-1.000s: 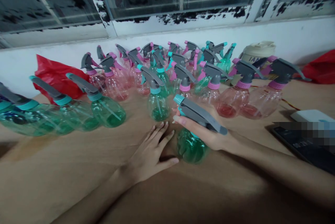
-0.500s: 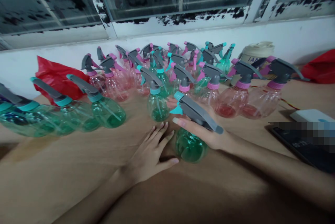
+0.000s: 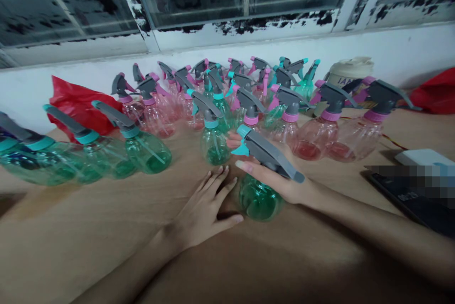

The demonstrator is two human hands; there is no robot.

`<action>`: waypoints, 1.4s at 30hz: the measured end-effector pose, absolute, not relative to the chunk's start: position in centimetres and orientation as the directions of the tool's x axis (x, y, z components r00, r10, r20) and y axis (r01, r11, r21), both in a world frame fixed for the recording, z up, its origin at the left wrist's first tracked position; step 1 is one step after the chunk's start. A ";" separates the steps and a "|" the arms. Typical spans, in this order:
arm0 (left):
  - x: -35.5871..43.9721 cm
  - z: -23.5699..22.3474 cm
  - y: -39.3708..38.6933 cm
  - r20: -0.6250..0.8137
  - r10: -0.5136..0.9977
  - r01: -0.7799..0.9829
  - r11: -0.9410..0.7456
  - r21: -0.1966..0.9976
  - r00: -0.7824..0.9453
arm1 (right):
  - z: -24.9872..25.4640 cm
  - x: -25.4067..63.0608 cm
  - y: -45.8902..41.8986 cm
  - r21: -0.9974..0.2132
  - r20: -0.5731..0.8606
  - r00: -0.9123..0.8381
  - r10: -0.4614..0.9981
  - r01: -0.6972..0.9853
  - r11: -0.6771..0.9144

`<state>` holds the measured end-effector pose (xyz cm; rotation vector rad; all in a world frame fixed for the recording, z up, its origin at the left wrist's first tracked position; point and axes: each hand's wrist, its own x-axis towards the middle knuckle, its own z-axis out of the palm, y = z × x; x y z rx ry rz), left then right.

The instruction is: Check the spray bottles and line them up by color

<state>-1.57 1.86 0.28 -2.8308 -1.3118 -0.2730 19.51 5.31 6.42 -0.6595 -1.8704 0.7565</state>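
Note:
A green spray bottle [image 3: 261,202] with a grey and teal trigger head stands on the wooden table [image 3: 117,228]. My right hand [image 3: 280,178] is wrapped around its neck just under the head, thumb on the near side; the other fingers are partly hidden behind the bottle. Flat on the tabletop to its left lies my left hand [image 3: 204,214], fingers stretched and holding nothing. Just beyond my left fingertips is another green spray bottle [image 3: 215,147], standing apart from the held one.
Several green spray bottles [image 3: 149,152] line the left side. Pink spray bottles [image 3: 316,138] and more green ones crowd the back. Red plastic bags [image 3: 81,109] lie at both sides. A beige tub [image 3: 350,69], a phone [image 3: 405,195] and a white box [image 3: 423,157] are at right.

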 end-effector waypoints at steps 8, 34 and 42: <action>-1.6 0.3 1.8 0.169 0.744 0.749 -0.661 0.049 0.646 | 6.6 19.6 5.3 -0.753 0.567 -0.382 0.729 0.119 0.648; -6.7 4.6 -1.4 0.470 0.863 0.797 -0.412 0.443 0.184 | 7.2 6.6 5.9 -0.553 0.809 -0.214 0.548 0.041 0.832; -9.5 5.4 0.7 0.528 0.827 0.897 -0.367 0.247 0.193 | 8.8 9.3 6.6 -0.434 0.774 -0.397 0.493 0.233 0.870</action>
